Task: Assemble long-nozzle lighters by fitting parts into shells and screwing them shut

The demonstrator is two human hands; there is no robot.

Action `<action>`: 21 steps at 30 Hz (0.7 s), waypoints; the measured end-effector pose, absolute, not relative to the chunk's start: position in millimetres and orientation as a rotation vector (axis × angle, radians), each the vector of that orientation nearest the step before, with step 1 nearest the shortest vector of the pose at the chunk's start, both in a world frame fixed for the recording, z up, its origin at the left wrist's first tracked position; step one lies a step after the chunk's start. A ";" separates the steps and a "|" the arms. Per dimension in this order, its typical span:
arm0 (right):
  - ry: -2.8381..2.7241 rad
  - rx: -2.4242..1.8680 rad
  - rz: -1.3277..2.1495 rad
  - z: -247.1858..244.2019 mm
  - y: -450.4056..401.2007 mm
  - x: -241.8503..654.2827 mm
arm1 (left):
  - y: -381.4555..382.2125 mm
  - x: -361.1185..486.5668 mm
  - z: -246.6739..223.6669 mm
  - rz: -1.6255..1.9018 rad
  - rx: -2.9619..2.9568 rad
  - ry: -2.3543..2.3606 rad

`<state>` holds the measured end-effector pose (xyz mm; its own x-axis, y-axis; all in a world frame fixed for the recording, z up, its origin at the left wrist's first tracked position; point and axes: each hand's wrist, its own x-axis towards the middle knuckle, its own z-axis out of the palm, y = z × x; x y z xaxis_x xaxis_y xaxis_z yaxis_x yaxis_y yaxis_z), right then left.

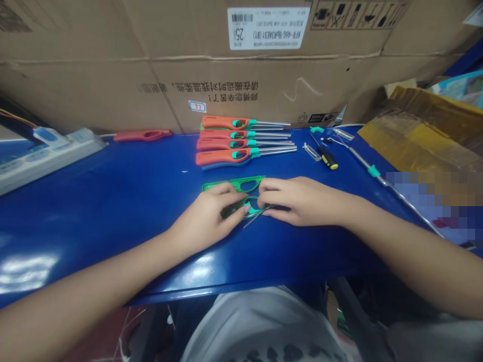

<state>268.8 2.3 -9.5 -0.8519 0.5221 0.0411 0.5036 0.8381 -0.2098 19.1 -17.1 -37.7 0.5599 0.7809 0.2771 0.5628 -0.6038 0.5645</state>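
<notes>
My left hand [211, 211] grips the left part of a green lighter casing half [251, 200], its thumb beside a teal trigger [252, 208]. Fingers of my right hand [302, 201] pinch the other end of that casing, partly hiding it. A thin grey wire or rod sticks out below the right fingertips; which, I cannot tell. Just behind lies a second green casing half [247, 186] with an oval opening, near the knuckles of both hands. Beyond it rest several orange-red long-nosed lighters [222, 158] with teal collars and metal tubes, side by side.
A red casing half [143, 136] lies at the back left near a white power strip [53, 156]. At right are a yellow-black screwdriver [328, 157], small clear parts [311, 152] and a metal tube [403, 196]. A big cardboard box [169, 40] walls the blue table's [113, 201] back.
</notes>
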 end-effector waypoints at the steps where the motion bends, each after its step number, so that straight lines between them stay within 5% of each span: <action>1: -2.920 -0.812 0.294 -11.1 2.8 268.5 | -17.0 18.7 -38.1 0.711 2.407 1.091; 21: -2.851 -0.800 0.356 -12.1 6.0 270.4 | -9.7 7.0 -26.3 0.661 2.318 1.059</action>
